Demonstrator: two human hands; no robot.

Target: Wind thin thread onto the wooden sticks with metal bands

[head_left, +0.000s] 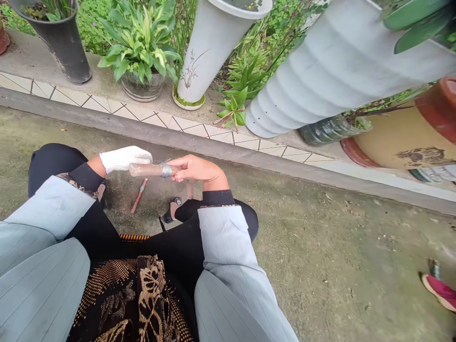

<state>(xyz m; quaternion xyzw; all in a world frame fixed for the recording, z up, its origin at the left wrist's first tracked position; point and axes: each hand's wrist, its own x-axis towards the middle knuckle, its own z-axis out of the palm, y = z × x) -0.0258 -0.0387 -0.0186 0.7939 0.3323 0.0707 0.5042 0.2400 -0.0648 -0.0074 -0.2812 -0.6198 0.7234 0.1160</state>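
Note:
My right hand (197,168), bare, is closed on a pale brown rod (146,170) that looks like wood. Silvery wire (166,170) is wound round the rod in a tight band, just left of my fingertips. My left hand (128,158), in a white knitted glove, is curled closed at the rod's far side near its left end. What its fingers pinch is hidden. Below my right hand another pale brown piece (190,190) points down; whether it joins the rod I cannot tell. A slim red-handled tool (138,196) lies on the ground below the rod.
I sit with knees apart above a concrete floor (320,247). Ahead runs a tiled ledge (192,127) with a black pot (66,47), a leafy potted plant (142,85), a white vase (204,57) and a ribbed grey planter (306,80). Another person's red shoe (440,289) shows at right.

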